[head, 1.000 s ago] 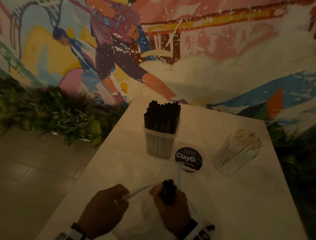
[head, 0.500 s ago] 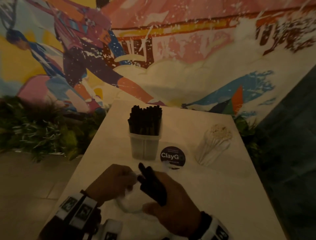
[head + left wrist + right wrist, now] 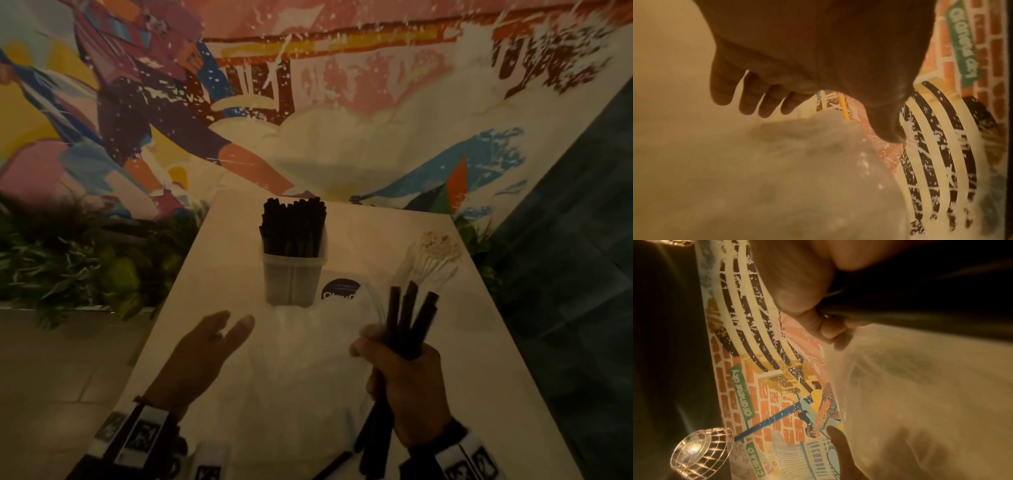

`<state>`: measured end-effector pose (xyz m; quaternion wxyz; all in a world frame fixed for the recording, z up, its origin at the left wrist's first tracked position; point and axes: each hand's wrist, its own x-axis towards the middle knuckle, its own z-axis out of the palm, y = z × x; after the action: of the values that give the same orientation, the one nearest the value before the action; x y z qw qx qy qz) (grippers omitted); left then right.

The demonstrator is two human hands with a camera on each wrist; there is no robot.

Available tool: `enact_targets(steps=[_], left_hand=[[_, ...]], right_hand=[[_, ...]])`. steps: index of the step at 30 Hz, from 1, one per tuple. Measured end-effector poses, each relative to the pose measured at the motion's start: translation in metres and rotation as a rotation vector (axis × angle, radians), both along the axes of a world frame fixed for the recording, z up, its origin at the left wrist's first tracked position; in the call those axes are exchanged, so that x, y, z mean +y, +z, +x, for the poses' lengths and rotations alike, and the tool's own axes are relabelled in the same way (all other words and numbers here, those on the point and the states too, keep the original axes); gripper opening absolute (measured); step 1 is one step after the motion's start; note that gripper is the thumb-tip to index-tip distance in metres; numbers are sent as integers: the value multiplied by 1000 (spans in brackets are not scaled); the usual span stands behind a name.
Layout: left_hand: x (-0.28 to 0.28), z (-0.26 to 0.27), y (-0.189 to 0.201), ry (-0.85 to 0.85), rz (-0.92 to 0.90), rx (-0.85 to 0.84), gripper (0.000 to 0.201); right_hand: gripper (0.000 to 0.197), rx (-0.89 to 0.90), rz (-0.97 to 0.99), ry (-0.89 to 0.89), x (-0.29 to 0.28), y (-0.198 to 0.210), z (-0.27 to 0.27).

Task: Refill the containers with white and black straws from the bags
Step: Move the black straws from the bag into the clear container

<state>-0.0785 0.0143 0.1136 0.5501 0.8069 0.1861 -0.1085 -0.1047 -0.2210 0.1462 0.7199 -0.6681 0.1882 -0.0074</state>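
Observation:
My right hand grips a bunch of black straws, held upright above the near right part of the table; their lower ends stick out below the fist. In the right wrist view the dark straws run through my curled fingers. My left hand hovers with straight fingers over the table, holding nothing, and its spread fingers show in the left wrist view. A clear tub full of black straws stands at mid table. A clear cup of white straws stands to its right. A clear plastic bag lies between my hands.
The white table is narrow, with its left edge by a floor and green plants. A round dark sticker lies beside the tub. A painted mural wall stands behind. A loose black straw lies near the front edge.
My right hand has pulled the black straws out of the bag and lifted them to the right. My left hand has let go of the bag and opened.

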Motion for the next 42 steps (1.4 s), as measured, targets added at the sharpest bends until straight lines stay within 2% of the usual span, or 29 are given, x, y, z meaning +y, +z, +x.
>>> enact_targets(steps=[1,2,4,6,8,10,13,17,19,21,23,25,27,28,29,30,32,35,38,40,42], left_hand=[[-2,-3,-2,-27,-96,62,112],[-5,-6,-4,-43,-212,118,100],[-15,-9,-5,-34,-384,204,51],[-20,-6,-17,12,-375,198,36],[-21,-3,-27,93,-335,84,28],[-19,1,-32,129,-261,-26,32],[-12,6,-33,169,-139,-55,42],[1,15,-42,242,-296,57,41],[0,19,-44,273,-308,133,45],[-3,23,-50,307,-273,149,53],[-6,27,-47,329,-247,173,53],[-1,35,-47,372,-207,189,50],[11,41,-59,412,-252,244,69],[17,45,-73,420,-288,274,88],[14,45,-73,410,-311,301,95],[8,45,-69,409,-326,298,84],[-12,43,-49,382,-265,300,51],[-30,38,-53,337,-132,337,60],[-30,26,-59,395,-115,350,49],[-20,20,-59,475,-18,268,47],[-7,18,-61,476,123,150,45]], right_hand=[[8,-8,41,-16,1,1,-3],[8,-8,65,-24,4,-3,-5],[7,11,97,-22,8,-8,-8],[5,37,94,-6,10,-12,-9],[7,50,61,19,7,-15,-10],[15,76,21,11,-1,-15,-7],[23,93,2,-13,-27,-17,5],[46,223,61,141,-44,-31,10],[46,336,66,295,-34,-40,2],[34,431,9,441,-25,-47,-1],[15,457,-79,452,-33,-54,4],[8,430,-114,357,-55,-61,12],[8,395,-58,300,-71,-66,20],[13,398,-19,321,-73,-68,23],[21,420,17,370,-71,-72,26],[29,452,37,435,-64,-77,27],[28,498,31,520,-47,-92,30],[22,544,18,540,-38,-112,34],[40,541,57,576,-61,-116,38],[41,536,56,560,-85,-112,40],[37,543,69,545,-105,-114,38]])
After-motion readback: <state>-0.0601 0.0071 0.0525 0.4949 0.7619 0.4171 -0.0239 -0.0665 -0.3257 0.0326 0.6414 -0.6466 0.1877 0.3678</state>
